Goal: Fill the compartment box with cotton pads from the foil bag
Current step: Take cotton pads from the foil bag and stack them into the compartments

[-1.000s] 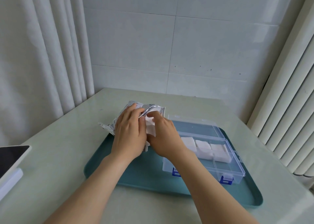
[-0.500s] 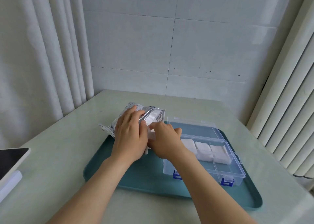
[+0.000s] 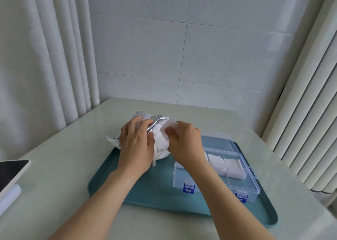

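1. Foil bag point(image 3: 156, 120): lies just left of the compartment box point(image 3: 244, 187), with its mouth turned toward the box and white pads showing at the opening.
2. Left grip point(image 3: 135, 146): fingers curled over the bag, pressing it down.
3. Right grip point(image 3: 184, 145): thumb and fingertips pinch one cotton pad point(image 3: 170, 126) at the bag's mouth, left of the box's rear corner.
4. Box: lid open; the rear row holds stacked pads point(image 3: 226, 166), and the front row looks empty.
5. Step, as judged: drawing a pad out. Pin the bag firmly and pull the pad flat toward the box so neighbouring pads don't drag out. Seat it squarely in a compartment with room.
6. Tray point(image 3: 145, 190): under the box, on the desk point(image 3: 54, 167).
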